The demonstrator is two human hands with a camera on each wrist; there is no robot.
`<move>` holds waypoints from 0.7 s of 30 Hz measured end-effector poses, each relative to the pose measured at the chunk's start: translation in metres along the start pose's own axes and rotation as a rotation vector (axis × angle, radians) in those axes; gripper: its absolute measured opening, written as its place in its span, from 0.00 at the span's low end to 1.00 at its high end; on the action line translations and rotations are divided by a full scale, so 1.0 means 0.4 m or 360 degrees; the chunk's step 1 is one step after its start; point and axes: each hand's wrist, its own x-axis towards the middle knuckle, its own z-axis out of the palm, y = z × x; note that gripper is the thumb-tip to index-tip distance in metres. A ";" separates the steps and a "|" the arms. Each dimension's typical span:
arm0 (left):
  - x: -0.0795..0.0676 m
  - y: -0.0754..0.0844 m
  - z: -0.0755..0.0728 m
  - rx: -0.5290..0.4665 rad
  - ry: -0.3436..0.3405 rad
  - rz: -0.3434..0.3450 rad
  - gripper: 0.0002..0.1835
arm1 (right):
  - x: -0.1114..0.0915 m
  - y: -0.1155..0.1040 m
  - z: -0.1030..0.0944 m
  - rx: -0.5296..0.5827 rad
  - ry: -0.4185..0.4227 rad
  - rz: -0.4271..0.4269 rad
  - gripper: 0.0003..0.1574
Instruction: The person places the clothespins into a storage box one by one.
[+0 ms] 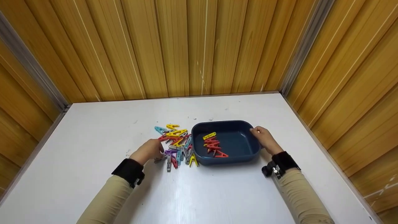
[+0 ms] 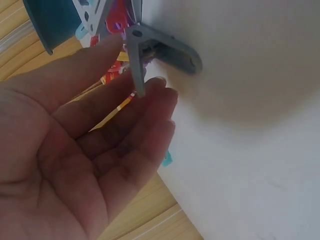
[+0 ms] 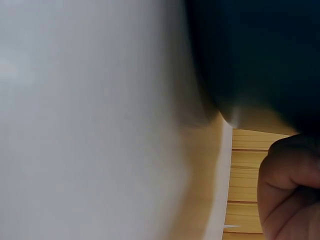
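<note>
Sleeves (image 1: pixel 104 197) of tan cloth reach over a white table (image 1: pixel 202 196) from its near side, each ending at a black wrist strap (image 1: pixel 127 171). The person's left hand (image 1: pixel 147 151) has its fingers loosely bent at a grey clothespin (image 2: pixel 172 50); whether they pinch it or merely touch it cannot be told for certain from the wrist view. Just right of that hand lies a loose pile (image 1: pixel 178 144) of grey, purple, teal, red and yellow clothespins, reaching to the left wall of a dark blue tray (image 1: pixel 241 146). The right hand (image 1: pixel 264 138) grips the tray's right side, thumb over the rim. Within the tray, toward its left end, several red clothespins (image 1: pixel 213 145) lie in a row running away from the person, a yellow clothespin (image 1: pixel 209 135) at the far end. Beyond the table's back edge rise wood-patterned panels (image 1: pixel 174 46), with grey metal posts (image 1: pixel 306 46) at both far corners.
</note>
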 end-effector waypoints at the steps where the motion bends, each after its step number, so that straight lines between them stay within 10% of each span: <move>1: -0.002 0.002 0.002 0.0001 0.0015 -0.0006 0.11 | -0.001 -0.001 0.000 -0.0001 0.0003 -0.0001 0.17; 12: -0.006 -0.004 0.038 0.0064 0.0253 0.0084 0.07 | 0.001 0.001 0.003 0.0026 0.0009 0.0017 0.17; 21: -0.011 -0.010 0.025 0.0070 0.0236 0.0117 0.05 | -0.002 -0.005 0.002 0.0036 -0.0019 0.0031 0.17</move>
